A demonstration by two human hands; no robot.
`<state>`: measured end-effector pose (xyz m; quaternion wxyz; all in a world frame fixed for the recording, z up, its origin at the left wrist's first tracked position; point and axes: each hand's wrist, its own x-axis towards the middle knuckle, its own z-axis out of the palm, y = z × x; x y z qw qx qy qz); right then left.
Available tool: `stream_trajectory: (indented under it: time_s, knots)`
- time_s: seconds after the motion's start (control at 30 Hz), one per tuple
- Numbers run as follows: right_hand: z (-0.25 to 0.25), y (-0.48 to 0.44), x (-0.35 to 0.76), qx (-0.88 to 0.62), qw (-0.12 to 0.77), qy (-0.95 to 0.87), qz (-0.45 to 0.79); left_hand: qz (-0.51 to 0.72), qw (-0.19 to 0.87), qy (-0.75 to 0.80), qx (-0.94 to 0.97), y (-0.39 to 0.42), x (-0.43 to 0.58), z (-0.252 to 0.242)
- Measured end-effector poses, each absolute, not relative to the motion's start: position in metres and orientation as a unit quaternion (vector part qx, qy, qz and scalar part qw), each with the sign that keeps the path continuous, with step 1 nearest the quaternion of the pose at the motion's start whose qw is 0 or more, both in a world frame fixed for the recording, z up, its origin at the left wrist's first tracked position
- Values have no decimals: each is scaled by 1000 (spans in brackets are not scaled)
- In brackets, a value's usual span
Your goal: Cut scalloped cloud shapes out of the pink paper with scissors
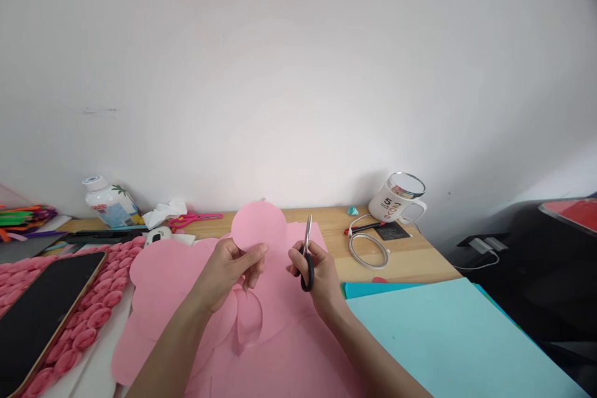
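Note:
Near the middle of the desk my left hand (239, 264) pinches the lower edge of a round pink paper piece (259, 224), held upright. To its right my right hand (313, 267) grips black-handled scissors (307, 249), whose blades point up and look closed, apart from the paper. Under both hands lie pink sheets (289, 354). Several rounded pink cutouts (163, 286) overlap on the left. A curled pink strip (249, 318) sits below my left hand.
A phone (40, 317) rests on a pink braided mat (100, 317) at the left. Behind are a white bottle (111, 204) and pink scissors (196, 218). At the right stand a mug (394, 200), a coiled cable (368, 251) and light blue sheets (457, 336).

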<state>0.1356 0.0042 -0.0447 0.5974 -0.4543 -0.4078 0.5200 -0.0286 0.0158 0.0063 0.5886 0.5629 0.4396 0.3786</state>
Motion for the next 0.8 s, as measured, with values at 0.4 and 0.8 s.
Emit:
stream_trajectory:
  time_s: [0.4,0.8]
  knots:
    - [-59,5,134,-500,582,-490,414,714,629,270,148,37,-53,4]
    - [-63,11,139,-524,601,-426,427,721,568,394,46,36,-33,-6]
